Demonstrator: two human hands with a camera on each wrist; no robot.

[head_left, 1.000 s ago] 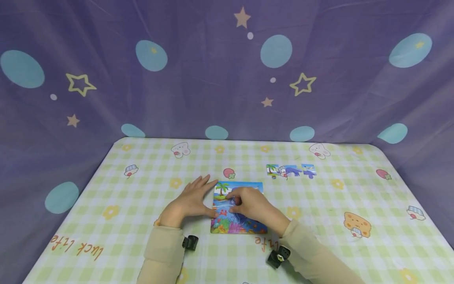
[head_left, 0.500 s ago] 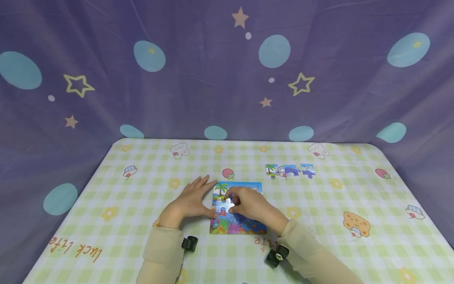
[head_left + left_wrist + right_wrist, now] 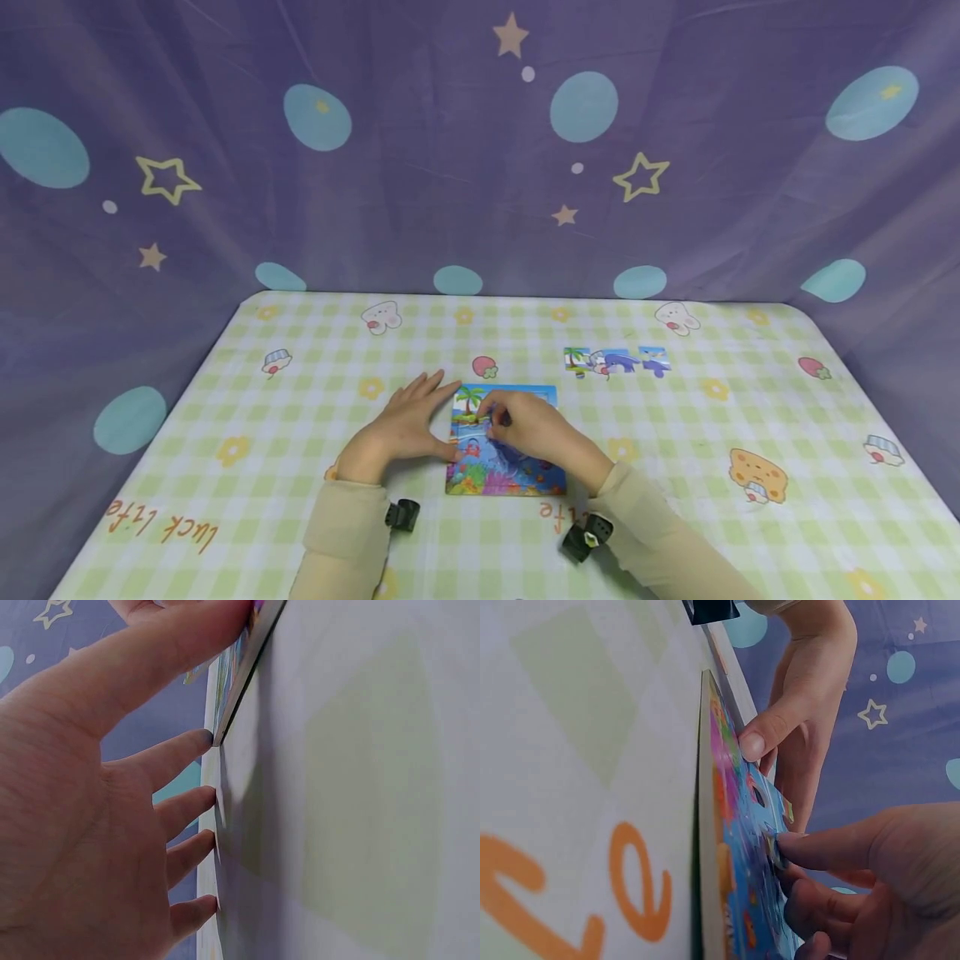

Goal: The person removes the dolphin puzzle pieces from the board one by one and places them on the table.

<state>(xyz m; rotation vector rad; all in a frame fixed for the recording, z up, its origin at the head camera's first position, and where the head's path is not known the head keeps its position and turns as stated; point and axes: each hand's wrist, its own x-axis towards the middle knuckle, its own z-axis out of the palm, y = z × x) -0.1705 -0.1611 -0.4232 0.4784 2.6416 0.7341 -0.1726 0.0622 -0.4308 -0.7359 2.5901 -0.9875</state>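
A colourful jigsaw puzzle board with a sea scene and a palm tree lies flat on the table. My left hand is spread at its left side, the thumb on the board's edge and the index fingertip by the far corner. The other fingertips touch the cloth in the left wrist view. Over the board's middle, my right hand pinches a light blue puzzle piece between thumb and curled fingers. That piece tilts up from the board in the right wrist view. The right hand hides part of the picture.
Behind the board to the right lie loose puzzle pieces: a palm-tree piece, a purple dolphin piece and a blue-and-purple piece. A checked tablecloth covers the table, with a purple curtain behind it.
The pinched piece flashed with glare half a second ago and now shows its blue print, its tilt changed. My right fingers have shifted slightly; the left hand stays put.
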